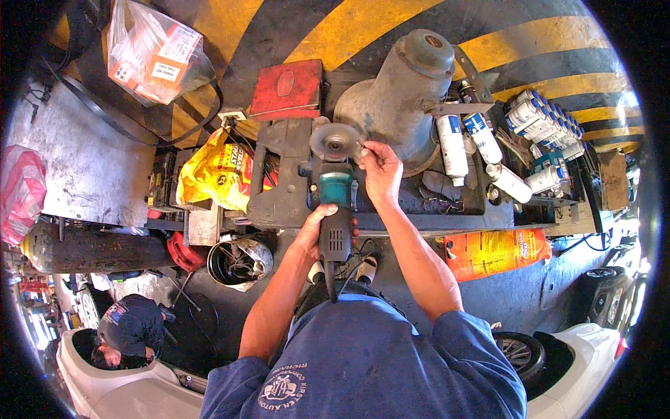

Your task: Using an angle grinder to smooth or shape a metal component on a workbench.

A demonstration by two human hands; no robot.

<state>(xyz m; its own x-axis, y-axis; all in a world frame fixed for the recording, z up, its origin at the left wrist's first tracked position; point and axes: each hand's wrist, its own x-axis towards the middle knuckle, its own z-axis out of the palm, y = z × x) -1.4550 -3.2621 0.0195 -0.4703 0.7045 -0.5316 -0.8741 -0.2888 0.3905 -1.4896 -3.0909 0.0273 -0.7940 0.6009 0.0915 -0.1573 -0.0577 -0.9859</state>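
We grip the teal-and-black angle grinder (337, 190) in our left hand (311, 228) — its disc (323, 144) facing up — while our right hand (382, 172) pinches a small piece (363, 152) by the disc's rim. Nearby sit a red box (286, 89) and a grey bell-shaped housing (380, 105).

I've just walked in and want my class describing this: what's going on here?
A person in a blue shirt stands at a cluttered bench, the left hand gripping a teal-and-black angle grinder. The right hand has its fingertips at the right edge of the disc; I can't tell whether they pinch something small or whether the disc is spinning. A red box sits ahead to the left, a grey metal housing to the right. At lower left, a co-worker bends beside a pale car.
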